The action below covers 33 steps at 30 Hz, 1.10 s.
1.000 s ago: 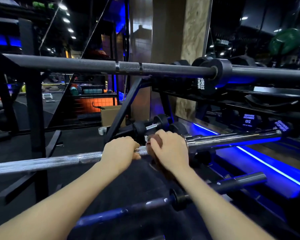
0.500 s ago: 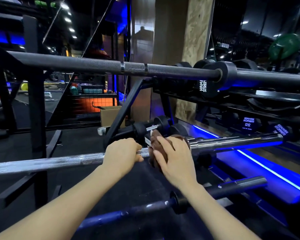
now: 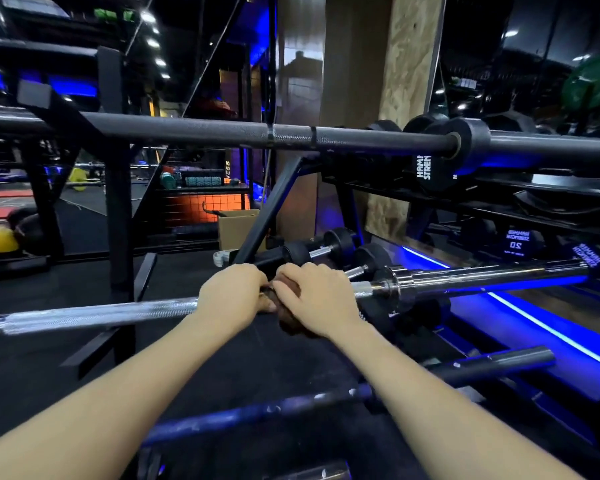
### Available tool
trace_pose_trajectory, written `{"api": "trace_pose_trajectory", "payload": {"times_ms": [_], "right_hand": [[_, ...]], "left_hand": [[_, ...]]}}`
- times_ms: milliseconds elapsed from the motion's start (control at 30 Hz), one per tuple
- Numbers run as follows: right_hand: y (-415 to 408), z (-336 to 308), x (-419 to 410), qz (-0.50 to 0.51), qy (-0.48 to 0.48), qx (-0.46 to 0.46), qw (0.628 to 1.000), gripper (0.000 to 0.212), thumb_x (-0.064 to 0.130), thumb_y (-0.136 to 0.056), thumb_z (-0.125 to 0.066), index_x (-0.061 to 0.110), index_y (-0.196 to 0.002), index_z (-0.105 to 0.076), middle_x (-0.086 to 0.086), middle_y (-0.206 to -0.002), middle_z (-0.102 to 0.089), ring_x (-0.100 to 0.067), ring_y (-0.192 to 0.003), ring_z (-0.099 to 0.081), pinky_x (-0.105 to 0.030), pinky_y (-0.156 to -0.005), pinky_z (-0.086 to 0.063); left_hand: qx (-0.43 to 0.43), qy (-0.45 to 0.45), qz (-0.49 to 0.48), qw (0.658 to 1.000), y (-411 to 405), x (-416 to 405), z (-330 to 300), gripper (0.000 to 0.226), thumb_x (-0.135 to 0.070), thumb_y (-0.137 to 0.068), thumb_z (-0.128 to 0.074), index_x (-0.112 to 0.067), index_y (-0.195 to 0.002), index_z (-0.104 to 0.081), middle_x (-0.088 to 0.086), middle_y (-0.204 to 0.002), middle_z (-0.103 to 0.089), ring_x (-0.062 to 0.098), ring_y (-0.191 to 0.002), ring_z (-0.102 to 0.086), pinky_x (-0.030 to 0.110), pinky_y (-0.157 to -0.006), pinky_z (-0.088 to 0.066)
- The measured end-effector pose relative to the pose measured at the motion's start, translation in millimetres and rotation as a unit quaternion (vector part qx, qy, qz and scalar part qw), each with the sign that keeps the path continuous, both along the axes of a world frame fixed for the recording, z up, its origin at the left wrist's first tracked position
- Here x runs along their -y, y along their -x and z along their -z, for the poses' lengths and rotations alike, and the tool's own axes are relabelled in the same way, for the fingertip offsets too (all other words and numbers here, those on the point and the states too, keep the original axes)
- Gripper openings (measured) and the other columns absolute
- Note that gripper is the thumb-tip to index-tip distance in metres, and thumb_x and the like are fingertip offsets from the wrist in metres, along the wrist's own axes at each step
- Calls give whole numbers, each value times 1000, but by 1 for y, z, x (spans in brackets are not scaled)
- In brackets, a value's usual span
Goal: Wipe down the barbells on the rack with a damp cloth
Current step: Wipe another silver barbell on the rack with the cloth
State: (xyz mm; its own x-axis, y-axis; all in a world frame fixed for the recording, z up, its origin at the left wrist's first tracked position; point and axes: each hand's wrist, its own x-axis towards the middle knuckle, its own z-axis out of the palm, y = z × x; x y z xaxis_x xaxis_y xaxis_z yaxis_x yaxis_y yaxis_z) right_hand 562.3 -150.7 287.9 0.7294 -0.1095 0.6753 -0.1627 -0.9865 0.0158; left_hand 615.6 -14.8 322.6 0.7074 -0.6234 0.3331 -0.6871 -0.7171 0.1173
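Observation:
A chrome barbell (image 3: 94, 315) lies across the rack at mid height, its shiny sleeve running off to the right. My left hand (image 3: 231, 297) grips its knurled shaft from above. Right beside it my right hand (image 3: 317, 299) wraps a brown cloth (image 3: 291, 323) around the same shaft, just left of the collar; the two hands almost touch. A black barbell (image 3: 205, 131) rests on the level above. A dark bluish barbell (image 3: 257, 410) lies on the level below, under my forearms.
Black rack uprights (image 3: 118, 202) stand at left. Dumbbells (image 3: 326, 247) sit just behind the hands, with more on shelves at the right. A cardboard box (image 3: 238, 226) is on the floor beyond. A blue light strip (image 3: 551, 334) runs along the right.
My right hand with the cloth has slid left along the chrome shaft, closing up against my left hand. The left hand has kept its grip in place.

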Motion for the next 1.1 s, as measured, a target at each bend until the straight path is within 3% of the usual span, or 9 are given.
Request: {"api": "trace_pose_trajectory", "payload": {"times_ms": [67, 200, 267, 367, 567, 767, 933, 1033, 1100], "right_hand": [[16, 3, 29, 2, 26, -1, 1000, 55, 59, -82, -17, 36, -109, -60, 0, -91, -63, -26, -91, -58, -37, -71, -40], [34, 15, 80, 55, -15, 74, 996, 43, 48, -87, -34, 22, -91, -67, -6, -75, -60, -32, -73, -57, -39, -67, -44], [27, 22, 69, 82, -46, 132, 987, 33, 42, -86, -41, 19, -82, -65, -8, -69, -58, -34, -67, -56, -41, -65, -43], [9, 33, 16, 43, -54, 175, 982, 27, 38, -85, -46, 22, -88, -68, -5, -77, -60, -29, -74, -55, -40, -77, -39], [22, 26, 41, -30, 25, 50, 998, 40, 47, -88, -39, 27, -112, -64, -2, -92, -62, -29, -85, -59, -39, -82, -46], [21, 21, 36, 63, -69, 124, 988, 31, 41, -85, -43, 23, -90, -68, -5, -77, -65, -31, -74, -60, -40, -71, -43], [6, 27, -6, -58, -26, 83, 995, 38, 45, -86, -44, 27, -112, -64, 2, -96, -64, -23, -91, -58, -40, -88, -43], [30, 25, 41, -34, 18, 26, 999, 46, 49, -85, -40, 28, -120, -60, 1, -102, -64, -24, -95, -58, -38, -90, -44], [46, 22, 67, 16, -22, 8, 1000, 52, 53, -85, -34, 26, -121, -60, -1, -106, -63, -27, -99, -56, -40, -93, -41]], "left_hand": [[-22, 1, -8, 1000, 2, 1, -3, 28, -42, -82, -68, -26, -104, -68, 2, -105, -64, 24, -97, -59, 28, -69, -40], [-31, 3, -12, 999, 5, 5, -4, 31, -42, -83, -68, -25, -109, -68, 4, -108, -65, 25, -100, -59, 27, -70, -39], [-27, -4, -12, 1000, 6, 9, -3, 31, -41, -83, -68, -25, -109, -67, 4, -108, -64, 25, -102, -58, 27, -70, -39], [-3, -2, -22, 1000, 9, 11, -1, 28, -40, -84, -66, -24, -107, -68, 3, -104, -65, 24, -98, -60, 27, -67, -38], [9, -10, -15, 1000, 4, 0, -2, 31, -46, -83, -66, -30, -109, -67, 0, -109, -63, 23, -102, -59, 27, -69, -37], [13, -1, -8, 1000, 2, 0, 1, 29, -47, -83, -65, -28, -106, -66, -2, -108, -64, 22, -102, -58, 27, -68, -36], [36, -10, -16, 999, 7, 1, 0, 22, -41, -86, -63, -26, -102, -65, -1, -99, -63, 23, -98, -61, 29, -65, -37], [5, -20, -21, 1000, 7, 3, -3, 32, -44, -83, -67, -29, -112, -64, 1, -109, -63, 23, -101, -59, 28, -69, -37], [-1, -27, -20, 999, 5, 5, -2, 36, -43, -83, -67, -28, -116, -63, 2, -114, -62, 24, -105, -58, 28, -72, -38]]}}
